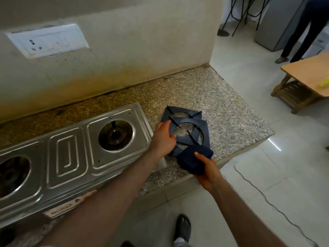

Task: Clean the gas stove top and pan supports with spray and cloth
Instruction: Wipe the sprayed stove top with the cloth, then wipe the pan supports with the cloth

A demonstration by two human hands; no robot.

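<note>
Left hand (162, 138) gripping near-left edge of top pan support (191, 133), stacked flat on second support beyond | right hand (207, 171) clutching bunched dark cloth (195, 160) at stack's near corner | stove top (71, 150) left of both hands, long axis left-right along counter (231, 111).

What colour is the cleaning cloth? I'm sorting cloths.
Dark navy blue cloth, seen in the head view.

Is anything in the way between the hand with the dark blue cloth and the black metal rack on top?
Nothing visible. The right hand grips the bunched dark blue cloth right at the near edge of the top black metal pan support, which the left hand holds at its left side.
</note>
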